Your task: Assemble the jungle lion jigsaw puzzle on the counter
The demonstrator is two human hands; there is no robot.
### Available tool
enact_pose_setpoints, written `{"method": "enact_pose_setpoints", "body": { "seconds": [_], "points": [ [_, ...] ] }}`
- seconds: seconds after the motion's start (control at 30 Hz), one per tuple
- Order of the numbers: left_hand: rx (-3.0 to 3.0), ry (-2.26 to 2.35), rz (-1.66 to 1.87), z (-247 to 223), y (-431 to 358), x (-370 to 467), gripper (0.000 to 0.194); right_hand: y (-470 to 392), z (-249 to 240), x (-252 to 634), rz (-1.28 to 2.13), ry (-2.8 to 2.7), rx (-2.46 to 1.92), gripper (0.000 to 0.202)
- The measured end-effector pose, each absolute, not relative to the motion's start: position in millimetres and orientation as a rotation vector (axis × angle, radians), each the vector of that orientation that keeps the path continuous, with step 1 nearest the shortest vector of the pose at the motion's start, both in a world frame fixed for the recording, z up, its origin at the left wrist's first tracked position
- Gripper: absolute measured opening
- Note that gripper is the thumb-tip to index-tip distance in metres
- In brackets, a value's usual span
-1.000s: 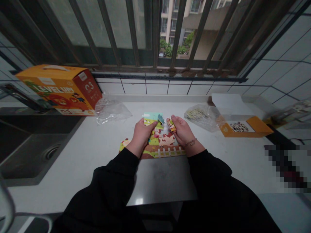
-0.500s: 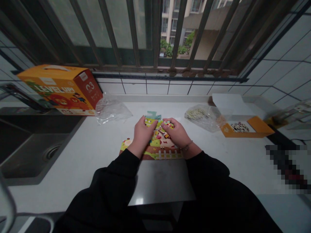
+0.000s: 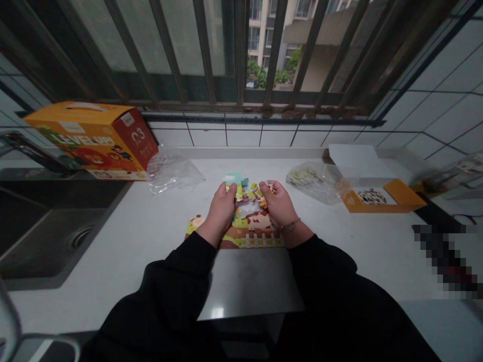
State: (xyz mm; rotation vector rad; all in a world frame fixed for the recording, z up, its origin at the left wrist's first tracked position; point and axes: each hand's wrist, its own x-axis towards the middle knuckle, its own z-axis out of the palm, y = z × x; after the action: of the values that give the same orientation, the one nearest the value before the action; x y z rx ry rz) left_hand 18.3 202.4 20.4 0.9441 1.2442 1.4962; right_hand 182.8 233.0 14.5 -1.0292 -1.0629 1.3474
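A partly joined jigsaw puzzle point(image 3: 234, 236) with a cow, brown ground and a white fence lies on the white counter in front of me. My left hand point(image 3: 223, 203) grips a cluster of puzzle pieces point(image 3: 233, 178), yellow-green with a pale blue top, at the puzzle's upper left. Across a gap, my right hand point(image 3: 277, 203) pinches several small colourful puzzle pieces point(image 3: 260, 192) at the upper right. Both hands have their fingers closed, with the fingertips partly hidden. White counter shows between the two held groups.
An orange carton point(image 3: 94, 136) stands at the back left by the sink point(image 3: 56, 226), beside a crumpled clear bag point(image 3: 169, 173). To the right lie a clear bag with puzzle pieces point(image 3: 305, 176) and an open orange box point(image 3: 407, 196). A barred window point(image 3: 241, 60) is behind.
My hands have moved apart, the right one slightly rightward. The pieces that were close together between them are now split, leaving a gap above the cow.
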Motion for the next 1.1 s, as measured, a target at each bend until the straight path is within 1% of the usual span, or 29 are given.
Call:
{"method": "enact_pose_setpoints", "body": {
  "seconds": [0.07, 0.13, 0.23, 0.3, 0.33, 0.47, 0.57, 0.7, 1.0, 1.1],
  "points": [
    [1.011, 1.297, 1.393, 17.3, 203.1, 16.2, 0.032, 233.4, 16.2, 181.7, 1.379, -0.962, -0.954, 0.07],
    [1.187, 1.323, 1.212, 14.8, 201.2, 15.1, 0.028, 232.2, 18.4, 180.7, 1.439, -0.912, -0.889, 0.069],
    [1.441, 1.316, 0.964, 14.3, 195.5, 15.0, 0.017, 229.6, 19.4, 180.7, 1.493, -0.962, -0.894, 0.07],
    [1.514, 1.314, 0.89, 15.7, 192.4, 14.8, 0.012, 228.6, 17.9, 181.7, 1.515, -1.01, -0.913, 0.067],
    [1.531, 1.309, 0.878, 16.6, 191.5, 14.5, 0.012, 228.5, 16.8, 182.2, 1.529, -1.026, -0.919, 0.065],
    [1.557, 1.229, 0.888, 17.4, 192.0, 13.4, 0.019, 231.4, 13.3, 183.0, 1.527, -1.019, -0.947, 0.064],
    [1.458, 1.129, 0.965, 13.3, 195.3, 15.2, 0.023, 236.1, 12.1, 183.5, 1.391, -0.929, -0.954, 0.065],
    [1.269, 1.067, 1.047, 8.2, 199.7, 17.8, 0.016, 240.6, 10.3, 185.0, 1.22, -0.837, -0.993, 0.063],
    [1.18, 1.076, 1.125, 8.8, 202.3, 16.7, 0.011, 236.1, 21.2, 185.6, 1.134, -0.736, -0.916, 0.063],
    [1.19, 1.086, 1.161, 9.9, 201.8, 15.6, 0.022, 237.8, 20.6, 185.2, 1.16, -0.725, -0.885, 0.064]
  ]
}}
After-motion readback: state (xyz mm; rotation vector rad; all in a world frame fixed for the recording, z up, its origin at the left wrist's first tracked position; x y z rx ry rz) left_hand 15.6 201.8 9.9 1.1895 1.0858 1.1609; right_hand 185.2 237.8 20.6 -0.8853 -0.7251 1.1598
